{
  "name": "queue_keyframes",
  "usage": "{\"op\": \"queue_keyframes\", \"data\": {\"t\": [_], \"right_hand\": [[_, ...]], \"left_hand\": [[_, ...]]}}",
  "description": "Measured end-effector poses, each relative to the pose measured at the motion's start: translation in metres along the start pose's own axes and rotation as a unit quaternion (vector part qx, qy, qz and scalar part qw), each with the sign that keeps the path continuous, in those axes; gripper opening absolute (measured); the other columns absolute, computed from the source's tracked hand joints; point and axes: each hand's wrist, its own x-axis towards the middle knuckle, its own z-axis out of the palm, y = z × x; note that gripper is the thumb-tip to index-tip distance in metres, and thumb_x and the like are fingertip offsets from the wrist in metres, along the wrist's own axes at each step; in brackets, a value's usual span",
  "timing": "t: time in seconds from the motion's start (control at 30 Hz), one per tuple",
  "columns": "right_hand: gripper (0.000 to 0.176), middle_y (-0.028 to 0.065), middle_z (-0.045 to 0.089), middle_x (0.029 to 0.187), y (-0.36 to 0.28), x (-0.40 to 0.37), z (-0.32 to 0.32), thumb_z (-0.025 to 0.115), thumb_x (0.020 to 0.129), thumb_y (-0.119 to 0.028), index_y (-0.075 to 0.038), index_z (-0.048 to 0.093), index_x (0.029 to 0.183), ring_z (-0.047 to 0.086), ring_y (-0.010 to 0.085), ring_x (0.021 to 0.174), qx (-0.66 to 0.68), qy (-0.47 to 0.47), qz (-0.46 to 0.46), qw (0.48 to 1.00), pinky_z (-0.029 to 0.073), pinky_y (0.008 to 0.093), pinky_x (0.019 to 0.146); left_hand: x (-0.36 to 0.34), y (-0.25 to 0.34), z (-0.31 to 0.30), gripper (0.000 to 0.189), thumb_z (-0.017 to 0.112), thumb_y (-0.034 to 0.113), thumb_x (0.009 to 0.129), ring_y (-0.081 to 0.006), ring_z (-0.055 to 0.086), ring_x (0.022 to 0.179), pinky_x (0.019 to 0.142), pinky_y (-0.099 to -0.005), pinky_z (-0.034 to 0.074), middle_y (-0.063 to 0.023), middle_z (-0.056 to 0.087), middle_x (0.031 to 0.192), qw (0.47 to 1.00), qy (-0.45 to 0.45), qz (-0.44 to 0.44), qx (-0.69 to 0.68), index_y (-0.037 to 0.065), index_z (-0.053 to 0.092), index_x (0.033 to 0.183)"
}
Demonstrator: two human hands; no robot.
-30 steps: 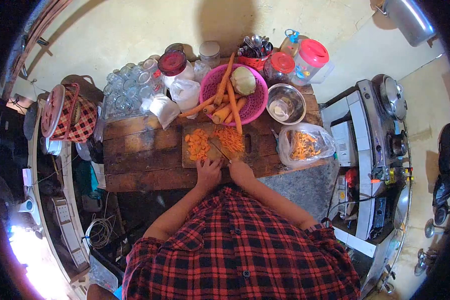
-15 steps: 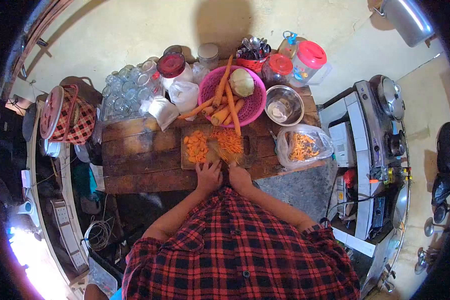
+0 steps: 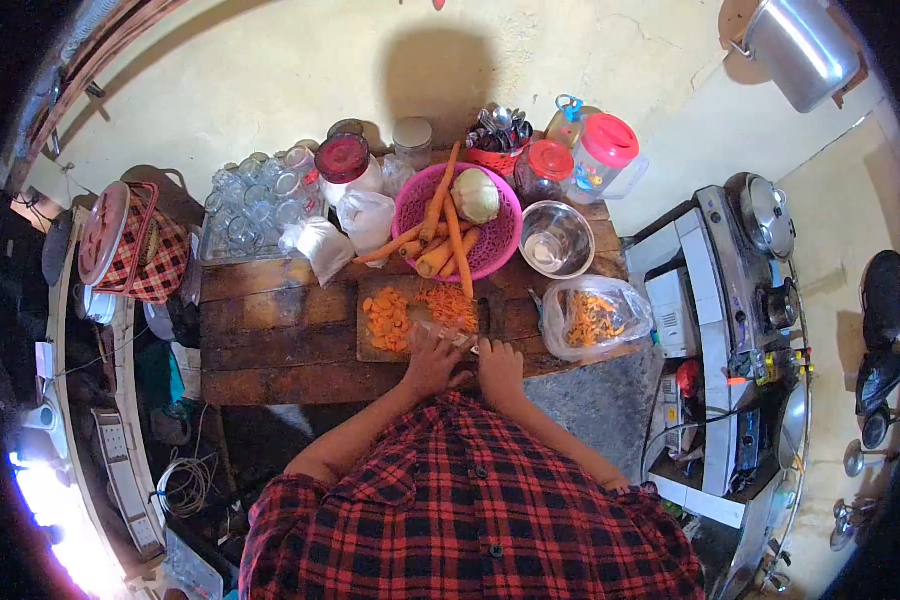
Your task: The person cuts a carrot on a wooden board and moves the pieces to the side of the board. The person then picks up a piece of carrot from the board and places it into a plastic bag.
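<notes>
My right hand (image 3: 501, 371) grips the knife (image 3: 454, 337), now swung further left; my left hand (image 3: 432, 365) is at its blade, hold unclear.

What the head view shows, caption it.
Left hand and right hand at a cutting board of sliced carrot and shredded carrot, before a pink basket of whole carrots.

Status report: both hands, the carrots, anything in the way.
Right hand on knife, left hand at blade. Cut carrots in two piles on board. Long carrot juts from basket over board.
</notes>
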Motion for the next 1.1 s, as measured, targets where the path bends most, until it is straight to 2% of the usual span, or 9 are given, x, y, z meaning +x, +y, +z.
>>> {"op": "queue_keyframes", "data": {"t": [0.1, 0.23, 0.33, 0.43, 0.5, 0.7, 0.93, 1.0, 1.1], "right_hand": [[0.019, 0.0097, 0.058, 0.087, 0.017, -0.005, -0.002, 0.055, 0.076, -0.013, -0.008, 0.051, 0.094, 0.057, 0.0270, 0.087, 0.004, 0.039, -0.009, 0.999, 0.045, 0.0400, 0.068], [0.023, 0.0143, 0.058, 0.085, 0.045, -0.024, -0.019, 0.057, 0.076, -0.016, -0.006, 0.052, 0.096, 0.057, 0.0331, 0.083, 0.076, -0.030, 0.017, 0.996, 0.045, 0.0449, 0.068], [0.023, 0.0179, 0.059, 0.084, 0.067, -0.029, -0.014, 0.055, 0.080, -0.020, -0.006, 0.050, 0.098, 0.058, 0.0369, 0.081, 0.135, -0.100, -0.002, 0.986, 0.045, 0.0490, 0.068], [0.023, 0.0203, 0.059, 0.084, 0.074, -0.024, -0.007, 0.054, 0.081, -0.020, -0.005, 0.050, 0.098, 0.058, 0.0392, 0.081, 0.178, -0.145, -0.037, 0.973, 0.045, 0.0500, 0.070], [0.022, 0.0211, 0.059, 0.082, 0.074, -0.015, -0.003, 0.054, 0.081, -0.018, -0.005, 0.050, 0.097, 0.057, 0.0395, 0.081, 0.207, -0.143, -0.051, 0.966, 0.045, 0.0494, 0.070], [0.029, 0.0230, 0.059, 0.090, 0.056, 0.013, 0.009, 0.050, 0.085, -0.024, -0.004, 0.049, 0.106, 0.058, 0.0395, 0.085, 0.163, -0.176, -0.027, 0.971, 0.046, 0.0486, 0.073], [0.031, 0.0239, 0.059, 0.092, 0.033, 0.010, 0.009, 0.050, 0.086, -0.024, -0.003, 0.047, 0.109, 0.056, 0.0405, 0.087, 0.239, -0.142, -0.080, 0.957, 0.045, 0.0493, 0.074], [0.028, 0.0230, 0.059, 0.089, 0.031, 0.006, 0.012, 0.051, 0.085, -0.022, -0.002, 0.047, 0.105, 0.056, 0.0420, 0.084, 0.241, -0.121, -0.089, 0.959, 0.044, 0.0499, 0.073], [0.029, 0.0243, 0.059, 0.092, 0.028, -0.001, 0.010, 0.051, 0.085, -0.020, -0.002, 0.047, 0.107, 0.056, 0.0424, 0.086, 0.220, -0.203, -0.039, 0.953, 0.044, 0.0500, 0.074]], "left_hand": [[0.003, -0.008, 0.006, 0.072, 0.057, 0.055, 0.074, -0.0361, 0.018, 0.132, 0.100, -0.0647, 0.002, -0.0119, 0.027, 0.142, 0.998, 0.035, -0.021, 0.044, 0.023, 0.038, 0.135], [-0.003, -0.028, 0.007, 0.072, 0.056, 0.053, 0.075, -0.0360, 0.013, 0.134, 0.100, -0.0646, 0.002, -0.0128, 0.028, 0.142, 0.996, 0.007, -0.082, 0.026, 0.023, 0.036, 0.137], [-0.005, -0.037, -0.011, 0.069, 0.058, 0.044, 0.074, -0.0360, 0.019, 0.132, 0.102, -0.0611, 0.006, -0.0135, 0.029, 0.140, 0.994, 0.035, -0.089, 0.051, 0.018, 0.038, 0.135], [-0.015, -0.055, -0.019, 0.067, 0.060, 0.035, 0.071, -0.0342, 0.028, 0.126, 0.101, -0.0570, 0.013, -0.0144, 0.033, 0.137, 0.979, 0.037, -0.199, -0.003, 0.013, 0.041, 0.131], [-0.021, -0.072, -0.019, 0.062, 0.060, 0.028, 0.070, -0.0316, 0.034, 0.120, 0.098, -0.0544, 0.019, -0.0116, 0.040, 0.130, 0.950, 0.120, -0.285, 0.047, 0.010, 0.043, 0.127], [-0.011, -0.096, -0.028, 0.051, 0.062, 0.026, 0.073, -0.0280, 0.036, 0.118, 0.093, -0.0552, 0.022, -0.0082, 0.048, 0.121, 0.925, 0.048, -0.371, 0.070, 0.011, 0.049, 0.120], [0.003, -0.099, -0.031, 0.023, 0.064, 0.022, 0.073, -0.0254, 0.045, 0.107, 0.092, -0.0521, 0.026, -0.0067, 0.058, 0.104, 0.941, 0.104, -0.317, 0.064, 0.008, 0.062, 0.092], [0.003, -0.089, -0.035, 0.016, 0.064, 0.018, 0.073, -0.0250, 0.053, 0.094, 0.089, -0.0471, 0.032, -0.0061, 0.061, 0.089, 0.961, 0.158, -0.214, 0.076, 0.008, 0.062, 0.085], [0.004, -0.063, -0.033, 0.013, 0.065, 0.016, 0.072, -0.0251, 0.057, 0.084, 0.083, -0.0424, 0.039, -0.0066, 0.061, 0.084, 0.982, 0.127, -0.132, 0.045, 0.008, 0.062, 0.081]]}}
